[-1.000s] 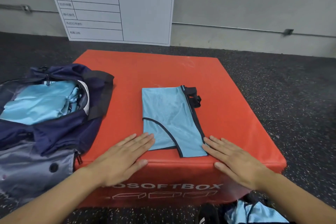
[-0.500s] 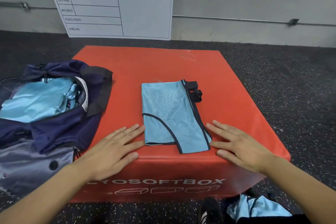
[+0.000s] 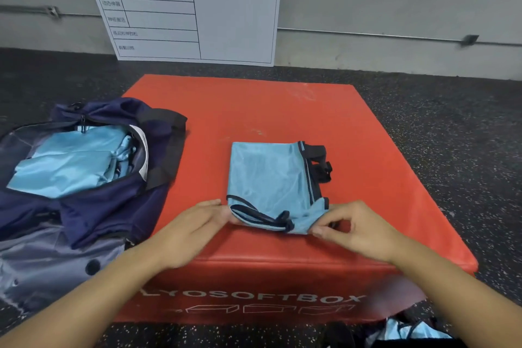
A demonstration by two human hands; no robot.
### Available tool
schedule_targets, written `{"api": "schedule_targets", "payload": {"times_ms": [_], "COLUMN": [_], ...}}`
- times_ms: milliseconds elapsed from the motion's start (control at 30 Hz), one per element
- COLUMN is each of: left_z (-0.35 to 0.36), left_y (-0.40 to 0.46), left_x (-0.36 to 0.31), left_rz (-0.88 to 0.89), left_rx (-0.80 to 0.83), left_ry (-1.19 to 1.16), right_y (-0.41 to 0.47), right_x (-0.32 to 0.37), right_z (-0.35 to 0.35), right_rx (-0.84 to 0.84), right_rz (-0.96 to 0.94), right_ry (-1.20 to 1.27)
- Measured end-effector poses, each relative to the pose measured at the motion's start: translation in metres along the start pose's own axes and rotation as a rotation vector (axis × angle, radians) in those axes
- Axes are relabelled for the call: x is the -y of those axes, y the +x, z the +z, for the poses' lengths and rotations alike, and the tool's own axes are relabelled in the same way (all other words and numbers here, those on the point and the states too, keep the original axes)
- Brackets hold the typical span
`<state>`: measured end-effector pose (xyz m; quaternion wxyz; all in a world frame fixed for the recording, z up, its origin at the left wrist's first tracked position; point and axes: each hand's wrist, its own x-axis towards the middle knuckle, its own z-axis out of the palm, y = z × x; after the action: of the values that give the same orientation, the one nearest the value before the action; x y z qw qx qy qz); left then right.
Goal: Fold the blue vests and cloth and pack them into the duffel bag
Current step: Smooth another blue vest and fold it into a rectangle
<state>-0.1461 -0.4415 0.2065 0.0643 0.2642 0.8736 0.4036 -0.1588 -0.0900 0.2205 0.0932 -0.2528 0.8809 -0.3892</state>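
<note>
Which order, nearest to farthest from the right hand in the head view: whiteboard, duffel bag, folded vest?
From the right hand:
1. Folded vest, pinched at its near right corner.
2. Duffel bag, open, off to the left.
3. Whiteboard, against the far wall.

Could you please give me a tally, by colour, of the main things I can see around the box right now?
Light blue: 3, the folded mesh vest, the fabric packed in the bag, the heap on the floor
Navy: 1, the open duffel bag
Red: 1, the padded soft box
White: 1, the gridded board
Total: 6
</note>
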Motion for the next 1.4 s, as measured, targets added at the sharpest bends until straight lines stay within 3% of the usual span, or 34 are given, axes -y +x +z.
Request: {"api": "schedule_targets", "payload": {"times_ms": [167,267,367,533,767,933,1100,1300,1400], "left_z": [-0.019,-0.018,-0.011,-0.004,-0.011,-0.005,0.001,0.011,0.012], "left_y": [0.018,0.036,0.052,0.068,0.067,0.068,0.054,0.034,0.032], "left_x": [-0.008,0.0,0.013,0.025,0.025,0.021,0.015,0.012,0.01], "left_rz": [-0.205,-0.299,-0.343,-0.34,-0.297,-0.361,-0.384,-0.413,-0.419], "left_rx": [-0.156,-0.242,-0.231,-0.193,-0.203,-0.225,-0.243,-0.281,-0.283], "left_ry": [-0.399,-0.394,-0.408,-0.344,-0.312,-0.224,-0.131,-0.173,-0.201], "right_y": [0.03,0.054,0.077,0.092,0.083,0.078,0.077,0.065,0.064], "right_x": [0.017,0.014,-0.004,-0.022,-0.007,-0.007,0.001,0.01,0.019], "right_z": [-0.021,-0.02,-0.008,0.005,-0.004,0.021,0.02,0.016,0.016], "right_rx": [-0.053,-0.184,-0.29,-0.324,-0.212,-0.299,-0.235,-0.071,-0.074], "right_rz": [0.059,0.139,0.231,0.307,0.384,0.335,0.362,0.431,0.419], "right_ry": [0.277,0.339,0.404,0.34,0.236,0.078,0.028,-0.074,-0.184]}}
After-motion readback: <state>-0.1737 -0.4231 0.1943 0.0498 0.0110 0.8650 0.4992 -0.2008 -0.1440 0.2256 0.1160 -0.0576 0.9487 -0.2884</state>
